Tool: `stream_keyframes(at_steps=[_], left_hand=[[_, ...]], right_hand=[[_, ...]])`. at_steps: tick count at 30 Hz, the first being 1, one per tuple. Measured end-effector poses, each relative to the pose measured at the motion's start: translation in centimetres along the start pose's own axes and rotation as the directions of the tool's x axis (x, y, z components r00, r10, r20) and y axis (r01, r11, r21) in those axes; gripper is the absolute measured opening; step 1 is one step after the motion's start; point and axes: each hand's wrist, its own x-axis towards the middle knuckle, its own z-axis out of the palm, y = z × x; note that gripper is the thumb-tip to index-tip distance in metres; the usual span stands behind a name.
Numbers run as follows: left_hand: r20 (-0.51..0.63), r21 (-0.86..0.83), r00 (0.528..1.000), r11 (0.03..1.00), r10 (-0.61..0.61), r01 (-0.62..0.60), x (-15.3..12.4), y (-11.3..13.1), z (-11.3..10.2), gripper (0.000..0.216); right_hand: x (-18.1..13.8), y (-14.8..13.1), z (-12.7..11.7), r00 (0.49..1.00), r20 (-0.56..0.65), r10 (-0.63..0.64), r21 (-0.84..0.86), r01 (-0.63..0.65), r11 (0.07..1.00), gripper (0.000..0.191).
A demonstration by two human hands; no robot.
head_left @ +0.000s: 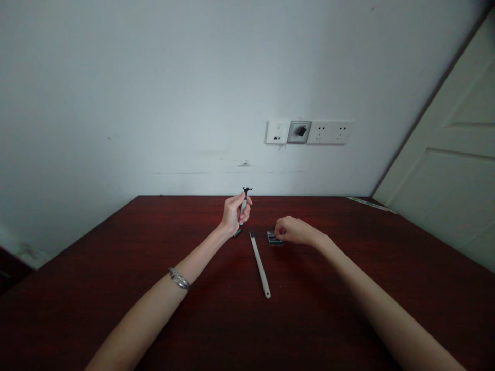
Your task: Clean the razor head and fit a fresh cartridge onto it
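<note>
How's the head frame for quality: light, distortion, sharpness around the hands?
Head view: dim, even light, only faint shadows on the table, no glare. Wide-angle warp: the door leans, table edges splay. The left hand with the razor and the right hand on the cartridge tray are small and soft, detail hard to read.

**Razor handle raised, cartridges under the other hand**

The left hand [234,213] grips a slim grey-and-black razor handle [243,205] upright above the dark red wooden table [116,268]. The right hand [293,230] rests curled on a small dark cartridge pack [273,238]. Between them lies a long white plastic stick [259,264].
</note>
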Motion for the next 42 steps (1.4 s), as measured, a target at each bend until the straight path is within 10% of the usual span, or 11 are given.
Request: stream_keyframes(at_steps=[15,33,42], left_hand=[[-0.001,-0.003,1.000,1.000,-0.004,0.004,0.0,0.4,0.0,0.034],[-0.047,-0.019,0.997,0.998,0.057,-0.058,0.2,1.5,0.3,0.037],[-0.151,0.064,0.966,0.977,0.210,-0.203,0.1,1.0,0.6,0.038]], right_hand=[[0.0,0.6,-0.8,0.998,-0.039,-0.049,0.159,0.055,0.986,0.016],[1.8,-1.8,-7.8,0.976,-0.215,0.022,0.646,0.125,0.753,0.019],[1.9,-2.9,-7.5,0.935,-0.344,0.091,0.710,0.195,0.677,0.018]])
